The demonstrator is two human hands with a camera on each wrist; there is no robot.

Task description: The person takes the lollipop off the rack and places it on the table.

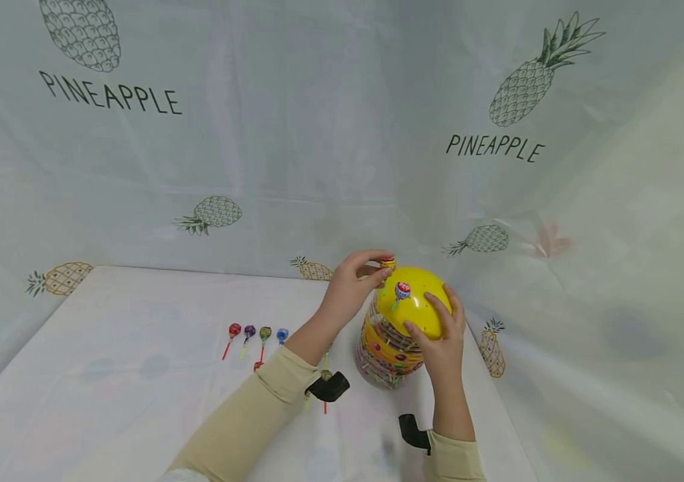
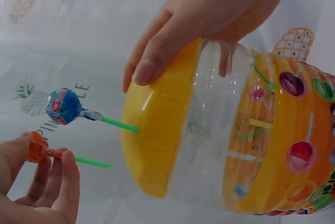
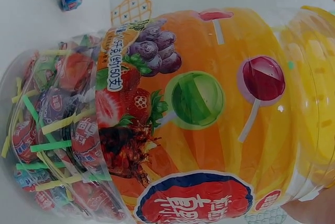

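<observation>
A large clear plastic jar (image 3: 251, 145) full of wrapped lollipops stands on the table, with a fruit-printed label round its middle. Over its top sits a domed yellow lid (image 1: 420, 304) with small holes. My right hand (image 1: 447, 335) grips the lid's side, fingers and thumb spread round it. One blue-wrapped lollipop (image 2: 64, 107) stands out of the lid, its green stick in a hole. Beside it my left hand (image 2: 47, 192) pinches an orange-wrapped lollipop (image 2: 36, 147) by its head. That lollipop's green stick points at the lid, its tip close to the surface.
Several lollipops lie on the white table left of the jar, among them a red one (image 1: 234, 329), a purple one (image 1: 249, 331) and a green one (image 1: 266, 333). My left forearm hides part of them. A pineapple-printed curtain (image 1: 318, 134) hangs close behind the jar.
</observation>
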